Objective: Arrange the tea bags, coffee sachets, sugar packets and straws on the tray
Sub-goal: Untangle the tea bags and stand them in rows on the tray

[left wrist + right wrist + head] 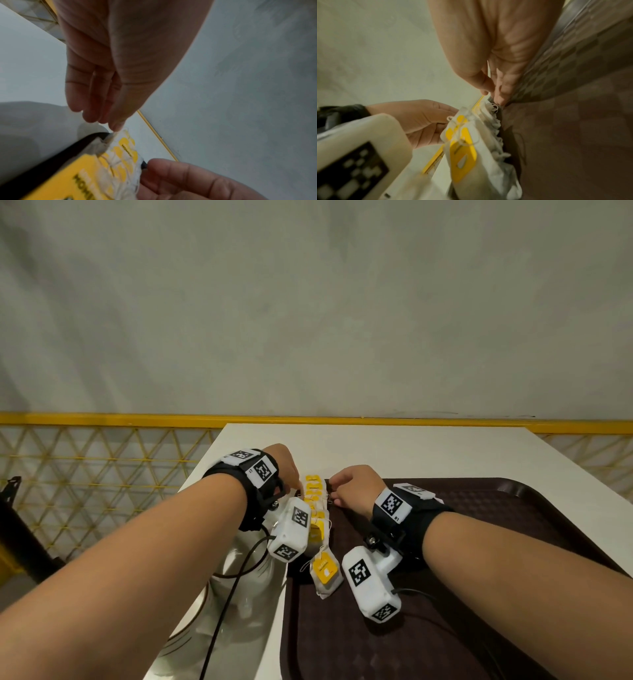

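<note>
A row of tea bags (317, 501) with yellow tags stands on edge along the left rim of the brown tray (479, 542). My left hand (296, 486) touches the row's left side with straight fingers; in the left wrist view its fingertips (109, 121) meet the top of the farthest tea bag (123, 152). My right hand (332, 491) rests against the row's right side, its fingertips (500, 100) on the far bags (471, 135) and the tray floor (573, 121). One more tea bag (325, 575) lies flat on the tray, nearer to me.
The tray sits on a white table (376, 446) that ends at a yellow mesh railing (102, 474) and a grey wall. White cup-like containers (239, 577) stand on the table left of the tray, under my left wrist. Most of the tray floor is bare.
</note>
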Tool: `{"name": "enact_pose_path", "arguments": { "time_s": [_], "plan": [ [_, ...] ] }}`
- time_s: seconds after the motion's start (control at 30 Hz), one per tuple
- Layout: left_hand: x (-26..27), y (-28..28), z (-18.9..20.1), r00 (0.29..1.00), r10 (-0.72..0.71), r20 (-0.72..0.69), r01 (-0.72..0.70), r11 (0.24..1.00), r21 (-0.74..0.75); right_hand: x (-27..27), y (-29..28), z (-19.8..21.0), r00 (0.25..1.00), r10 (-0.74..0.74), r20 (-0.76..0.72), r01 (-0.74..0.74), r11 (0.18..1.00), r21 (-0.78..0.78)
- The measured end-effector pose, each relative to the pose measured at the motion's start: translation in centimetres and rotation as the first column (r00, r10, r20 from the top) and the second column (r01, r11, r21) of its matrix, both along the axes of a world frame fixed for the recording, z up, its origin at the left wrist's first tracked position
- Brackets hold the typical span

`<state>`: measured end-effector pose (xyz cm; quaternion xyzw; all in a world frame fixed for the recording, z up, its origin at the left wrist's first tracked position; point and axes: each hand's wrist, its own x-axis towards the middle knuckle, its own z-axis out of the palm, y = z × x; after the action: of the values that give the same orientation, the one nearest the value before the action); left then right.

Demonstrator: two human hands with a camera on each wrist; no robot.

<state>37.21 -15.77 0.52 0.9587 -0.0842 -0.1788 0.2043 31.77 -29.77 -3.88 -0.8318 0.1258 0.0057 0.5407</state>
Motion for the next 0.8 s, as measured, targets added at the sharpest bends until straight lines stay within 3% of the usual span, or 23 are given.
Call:
{"name": "enact_pose_path", "arguments": {
  "time_s": [0.3,0.4,0.53,0.8],
  "plan": [
    [0.9,-0.2,0.3,1.0,-0.006,-0.023,0.005,0.999,-0.038,0.5,0.5,-0.1,0.997,0.076,-0.004,-0.077,0.996,-0.037],
    [0.9,-0.1,0.7,1.0,-0.006,-0.018,0.005,0.999,-0.048,0.5,0.1,0.0,0.999,0.021,-0.041,-0.018,0.998,0.064],
    [0.6,0.5,1.1,1.0,-0.007,-0.021,0.007,1.0,0.026,0.2,-0.3,0.1,0.995,0.061,-0.076,-0.049,0.987,0.153],
    [0.0,0.4,0.8,0.993,-0.074,-0.088,0.085,0.988,0.126,-0.6,-0.5,-0.1,0.996,0.043,-0.079,-0.031,0.988,0.151]
  ]
}}
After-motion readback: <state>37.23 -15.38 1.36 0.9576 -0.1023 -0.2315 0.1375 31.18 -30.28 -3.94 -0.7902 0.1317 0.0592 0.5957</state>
